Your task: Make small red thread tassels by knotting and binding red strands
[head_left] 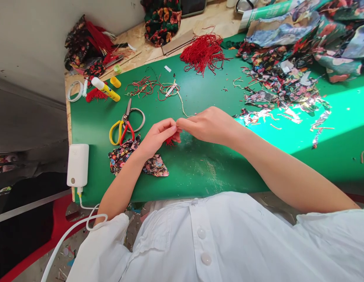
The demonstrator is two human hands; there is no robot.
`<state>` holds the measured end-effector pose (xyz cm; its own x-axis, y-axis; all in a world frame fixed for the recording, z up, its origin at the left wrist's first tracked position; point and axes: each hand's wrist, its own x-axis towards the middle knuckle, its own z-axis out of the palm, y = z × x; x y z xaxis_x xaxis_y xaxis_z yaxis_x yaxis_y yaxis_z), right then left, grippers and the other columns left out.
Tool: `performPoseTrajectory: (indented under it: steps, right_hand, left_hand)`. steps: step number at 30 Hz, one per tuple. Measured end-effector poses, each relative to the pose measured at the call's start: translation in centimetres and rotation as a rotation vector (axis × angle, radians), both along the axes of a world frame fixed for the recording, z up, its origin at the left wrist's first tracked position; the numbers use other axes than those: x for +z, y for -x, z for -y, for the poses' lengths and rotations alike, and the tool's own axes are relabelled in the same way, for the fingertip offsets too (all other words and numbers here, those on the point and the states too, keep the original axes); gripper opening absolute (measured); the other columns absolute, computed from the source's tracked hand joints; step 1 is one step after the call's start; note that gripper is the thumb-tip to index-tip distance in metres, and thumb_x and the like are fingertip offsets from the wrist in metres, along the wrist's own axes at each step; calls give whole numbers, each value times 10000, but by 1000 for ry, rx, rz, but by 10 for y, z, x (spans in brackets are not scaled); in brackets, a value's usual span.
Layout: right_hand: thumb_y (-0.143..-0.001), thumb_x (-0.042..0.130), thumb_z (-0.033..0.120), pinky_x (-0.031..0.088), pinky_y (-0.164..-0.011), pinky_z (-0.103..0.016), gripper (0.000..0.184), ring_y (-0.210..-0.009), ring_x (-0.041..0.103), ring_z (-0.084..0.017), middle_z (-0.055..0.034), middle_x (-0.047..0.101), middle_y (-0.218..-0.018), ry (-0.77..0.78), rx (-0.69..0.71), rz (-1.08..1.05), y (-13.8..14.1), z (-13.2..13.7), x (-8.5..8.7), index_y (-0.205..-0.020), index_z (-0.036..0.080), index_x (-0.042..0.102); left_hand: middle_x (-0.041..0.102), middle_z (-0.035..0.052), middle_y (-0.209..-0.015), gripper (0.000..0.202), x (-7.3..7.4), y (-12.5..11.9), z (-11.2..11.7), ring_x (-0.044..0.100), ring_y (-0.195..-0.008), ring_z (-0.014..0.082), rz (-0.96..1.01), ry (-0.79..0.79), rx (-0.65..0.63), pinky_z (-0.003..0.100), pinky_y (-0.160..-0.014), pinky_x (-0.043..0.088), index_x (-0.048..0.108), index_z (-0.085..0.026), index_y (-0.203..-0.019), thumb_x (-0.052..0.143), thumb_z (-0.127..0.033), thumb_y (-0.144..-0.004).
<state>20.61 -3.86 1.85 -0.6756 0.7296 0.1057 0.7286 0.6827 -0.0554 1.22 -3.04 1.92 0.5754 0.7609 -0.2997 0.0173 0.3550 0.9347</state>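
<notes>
My left hand (160, 135) and my right hand (207, 124) meet fingertip to fingertip over the green mat (199, 168). The left fingers are pinched round a small red tassel (170, 141) that hangs below them. The right fingers are pinched on a thin pale cord (182, 103) that runs away toward the back of the mat. Under my left wrist lies a small piece of dark floral fabric (132, 154).
Scissors with yellow and red handles (123, 125) lie left of my hands. A yellow glue stick (105, 89), a tape ring (75, 91), loose red threads (204, 53) and floral fabric scraps (284, 84) lie farther back. A white power bank (78, 164) sits at the mat's left edge.
</notes>
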Motion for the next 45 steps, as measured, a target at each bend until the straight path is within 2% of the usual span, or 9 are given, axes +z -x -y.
performPoseTrajectory:
  steps: [3,6,9,14,21,26,30,35,45]
  right_hand:
    - [-916,267,122,168,-516,-269,272,-465,362,-83,46,515,-579,-57,63,-63,-4,-2,-3,-922,218,521]
    - [-938,254,129,176,-523,-269,295,-485,345,-76,48,470,-571,-90,109,-89,-5,-3,-4,-902,215,534]
    - [-954,236,142,175,-523,-272,323,-488,309,-76,49,437,-567,-110,106,-110,-4,-6,-4,-866,218,538]
    - [-958,266,170,172,-517,-274,316,-486,268,-82,46,383,-538,-102,72,-160,-2,-9,-2,-791,219,529]
    - [-953,292,237,160,-510,-262,289,-496,299,-94,33,443,-568,-28,17,-154,7,-25,-2,-863,212,565]
    - [-975,340,352,341,-655,-274,348,-711,503,-142,-37,575,-738,93,173,-369,24,-68,1,-833,173,602]
    - [-943,431,337,370,-764,-333,275,-896,541,-201,-80,612,-976,58,79,-421,50,-113,-3,-1003,194,657]
    - [-915,489,302,362,-780,-360,267,-952,528,-232,-91,629,-1008,5,27,-259,85,-153,-12,-1085,211,673]
    - [-977,238,202,334,-825,-364,433,-976,503,-220,-117,647,-1016,-186,74,-3,106,-156,-18,-963,135,666]
  left_hand:
    - [606,5,-705,313,2,2,1,616,-677,114,25,49,-60,253,-737,508,570,-141,-744,667,-435,-791]
    - [576,-2,-655,327,5,2,4,546,-541,91,63,165,-135,253,-614,504,533,-147,-747,631,-451,-815]
    - [406,-62,-535,325,7,1,6,314,-404,34,110,272,-148,158,-408,328,482,-158,-723,611,-436,-833]
    - [185,-101,-505,335,7,1,5,147,-407,26,104,307,-128,132,-373,157,525,-139,-724,593,-446,-839]
    - [181,-95,-494,312,8,-2,2,132,-390,31,179,343,99,128,-363,151,423,-160,-630,459,-276,-918]
    - [172,-98,-495,331,8,-3,1,112,-382,29,251,367,269,120,-354,129,398,-163,-627,433,-265,-940]
    - [173,-99,-490,340,9,-4,2,116,-381,24,271,370,290,120,-356,123,402,-158,-625,448,-277,-941]
    - [180,-102,-485,353,14,-4,2,127,-377,18,240,372,288,115,-359,130,399,-157,-622,482,-308,-930]
    - [193,-100,-489,344,16,-5,3,132,-374,14,208,392,291,112,-359,125,395,-153,-628,424,-260,-953]
